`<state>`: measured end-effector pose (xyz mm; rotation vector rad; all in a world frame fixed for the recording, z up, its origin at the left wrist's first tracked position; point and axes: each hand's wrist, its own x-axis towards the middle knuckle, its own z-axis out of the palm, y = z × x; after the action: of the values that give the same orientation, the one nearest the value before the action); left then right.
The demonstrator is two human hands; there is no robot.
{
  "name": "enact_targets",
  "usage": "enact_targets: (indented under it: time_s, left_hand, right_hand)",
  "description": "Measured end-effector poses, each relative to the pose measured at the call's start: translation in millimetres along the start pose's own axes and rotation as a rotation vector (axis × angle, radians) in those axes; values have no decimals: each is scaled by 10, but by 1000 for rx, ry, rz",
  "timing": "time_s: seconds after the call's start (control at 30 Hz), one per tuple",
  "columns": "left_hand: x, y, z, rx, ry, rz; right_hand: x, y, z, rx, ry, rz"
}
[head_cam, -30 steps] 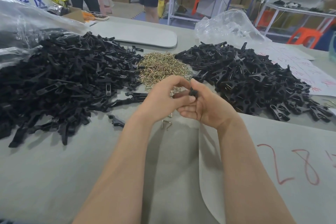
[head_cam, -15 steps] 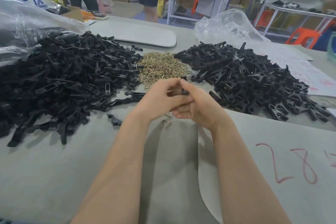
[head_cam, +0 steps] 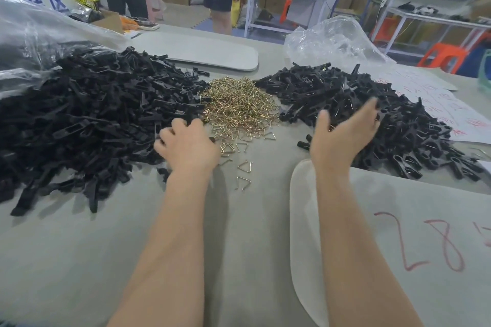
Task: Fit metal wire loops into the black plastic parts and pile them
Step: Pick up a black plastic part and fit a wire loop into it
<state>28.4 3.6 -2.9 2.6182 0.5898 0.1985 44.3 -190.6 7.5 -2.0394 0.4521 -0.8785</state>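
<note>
A big heap of black plastic parts (head_cam: 87,117) lies at the left. A second heap of black parts (head_cam: 353,103) at the right shows wire loops fitted in them. Between the two heaps sits a mound of brass-coloured wire loops (head_cam: 239,103), with loose loops (head_cam: 243,183) strewn toward me. My left hand (head_cam: 186,143) is at the near edge of the left heap, fingers curled down around a black part there. My right hand (head_cam: 345,130) hovers over the right heap's near edge with straight, spread fingers, holding nothing and blurred by motion.
Grey felt sheets cover the table; one with red numbers (head_cam: 425,241) lies under my right forearm. A grey board (head_cam: 202,53) lies behind the loops. Clear plastic bags (head_cam: 332,42) sit at the back right and far left. Two people stand beyond the table.
My hands, joined at the centre around one black part, have separated. The right hand swung out over the right heap and opened; the left went to the left heap.
</note>
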Motion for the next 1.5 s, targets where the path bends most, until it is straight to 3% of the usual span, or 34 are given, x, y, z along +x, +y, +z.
enact_targets:
  time_s: [0.07, 0.13, 0.2, 0.3, 0.43, 0.53, 0.77, 1.07, 1.2, 1.33, 1.5]
  left_hand:
    - [0, -21, 26, 55, -73, 7]
    - [26, -31, 41, 45, -62, 35]
    - [41, -31, 69, -23, -51, 72]
    - [36, 11, 90, -211, -55, 140]
    - [16, 115, 49, -546, -57, 317]
    - [-38, 180, 65, -649, -94, 454]
    - [-64, 220, 110, -757, -140, 477]
    - [-55, 222, 88, -966, -263, 348]
    - [-71, 246, 62, -1151, -318, 212]
    - [-78, 274, 55, -1367, -393, 89]
    - [-55, 271, 103, -1252, -320, 71]
  right_hand:
    - [-122, -40, 108, -211, -75, -94]
    - [-207, -89, 184, -244, -150, -162]
    - [-249, -103, 217, -234, -199, -264]
    - [-329, -165, 247, -35, -408, -399]
    - [-392, -232, 281, 120, -683, -416]
    - [-367, -220, 290, 185, -826, -280]
    - [-289, -170, 238, 497, -821, 69]
    - [-290, -183, 206, 690, -838, 278]
    - [-280, -190, 209, 833, -821, 369]
    - [-283, -192, 214, 847, -794, 349]
    - [-315, -187, 264, 781, -703, 309]
